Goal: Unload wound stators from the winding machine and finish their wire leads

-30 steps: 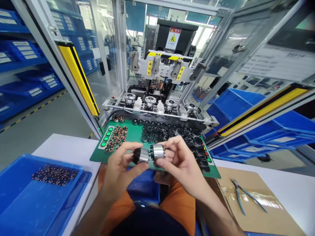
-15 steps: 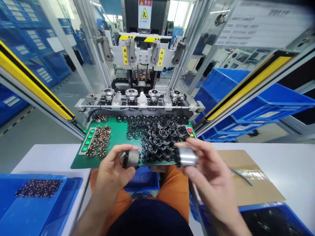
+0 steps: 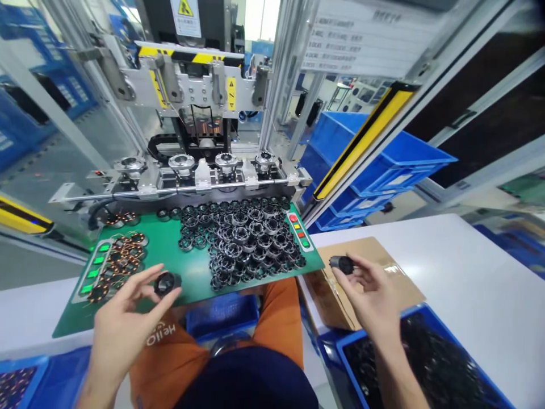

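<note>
My left hand point(image 3: 128, 312) holds a black and metal ring part point(image 3: 167, 284) between thumb and fingers, over the front left of the green work surface point(image 3: 191, 270). Between the thumb and fingers of my right hand point(image 3: 374, 289) is a similar dark ring part point(image 3: 342, 264), above the cardboard point(image 3: 366, 250). Many black ring parts point(image 3: 255, 233) are piled on the right half of the green surface. Copper-wound rings point(image 3: 131, 250) lie at its left, beside a strip of green buttons point(image 3: 99, 260).
Behind the green surface stands a press machine with several round metal fixtures point(image 3: 225, 163). A blue bin point(image 3: 349, 346) of black parts sits at the lower right, another blue bin point(image 3: 40, 369) at the lower left. Stacked blue crates point(image 3: 383, 165) stand at the back right.
The view has turned right. My hands have moved farther apart, each still holding its part; the right one is now over the cardboard instead of by the black pile.
</note>
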Available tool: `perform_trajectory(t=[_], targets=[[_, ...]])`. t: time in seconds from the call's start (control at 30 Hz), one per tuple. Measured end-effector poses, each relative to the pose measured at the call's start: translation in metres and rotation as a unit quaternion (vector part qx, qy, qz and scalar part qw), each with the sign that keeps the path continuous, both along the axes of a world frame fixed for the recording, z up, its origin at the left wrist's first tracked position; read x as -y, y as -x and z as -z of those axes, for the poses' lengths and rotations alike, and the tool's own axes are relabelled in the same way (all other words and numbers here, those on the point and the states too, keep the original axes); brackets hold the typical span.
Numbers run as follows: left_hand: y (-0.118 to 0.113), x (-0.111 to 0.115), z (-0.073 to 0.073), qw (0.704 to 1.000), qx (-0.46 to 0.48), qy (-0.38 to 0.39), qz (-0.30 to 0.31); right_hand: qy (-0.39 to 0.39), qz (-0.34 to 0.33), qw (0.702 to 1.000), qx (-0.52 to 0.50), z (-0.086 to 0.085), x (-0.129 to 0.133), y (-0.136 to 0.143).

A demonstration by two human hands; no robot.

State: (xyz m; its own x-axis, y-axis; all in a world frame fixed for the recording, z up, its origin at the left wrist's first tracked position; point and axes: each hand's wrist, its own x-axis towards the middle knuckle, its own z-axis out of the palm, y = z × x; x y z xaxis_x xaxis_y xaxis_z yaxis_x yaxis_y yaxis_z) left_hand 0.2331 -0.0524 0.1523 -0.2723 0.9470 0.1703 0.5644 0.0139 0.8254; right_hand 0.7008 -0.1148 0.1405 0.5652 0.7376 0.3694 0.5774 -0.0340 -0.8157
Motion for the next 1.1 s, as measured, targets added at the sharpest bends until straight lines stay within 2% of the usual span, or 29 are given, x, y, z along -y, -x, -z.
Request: perform_trajectory(t=[0.13, 0.27, 0.6, 0.8, 0.9, 1.0, 1.1], targets=[[-0.004, -0.018, 0.027, 0.997, -0.059, 0.046, 0.024, 0.042, -0.008, 0.999, 0.003, 0.036, -0.025, -0.011], [-0.007, -0.023, 0.036, 0.995, -0.076, 0.050, 0.045, 0.084, -0.028, 0.996, 0.020, 0.050, -0.039, -0.016], [-0.001, -0.008, 0.034, 0.995, -0.077, 0.023, 0.061, 0.100, -0.015, 0.995, 0.026, 0.048, -0.033, -0.013], [0.005, -0.008, 0.044, 0.995, -0.049, 0.040, 0.073, 0.092, -0.011, 0.996, -0.003, 0.053, -0.031, -0.011], [0.009, -0.003, 0.047, 0.996, -0.026, 0.037, 0.072, 0.064, 0.004, 0.998, -0.023, 0.053, -0.030, -0.014], [0.011, -0.001, 0.046, 0.998, 0.013, 0.017, 0.050, 0.035, 0.011, 0.999, -0.036, 0.048, -0.029, -0.016], [0.012, -0.003, 0.040, 0.999, 0.023, 0.006, 0.038, 0.045, -0.010, 0.999, -0.017, 0.039, -0.029, -0.014]])
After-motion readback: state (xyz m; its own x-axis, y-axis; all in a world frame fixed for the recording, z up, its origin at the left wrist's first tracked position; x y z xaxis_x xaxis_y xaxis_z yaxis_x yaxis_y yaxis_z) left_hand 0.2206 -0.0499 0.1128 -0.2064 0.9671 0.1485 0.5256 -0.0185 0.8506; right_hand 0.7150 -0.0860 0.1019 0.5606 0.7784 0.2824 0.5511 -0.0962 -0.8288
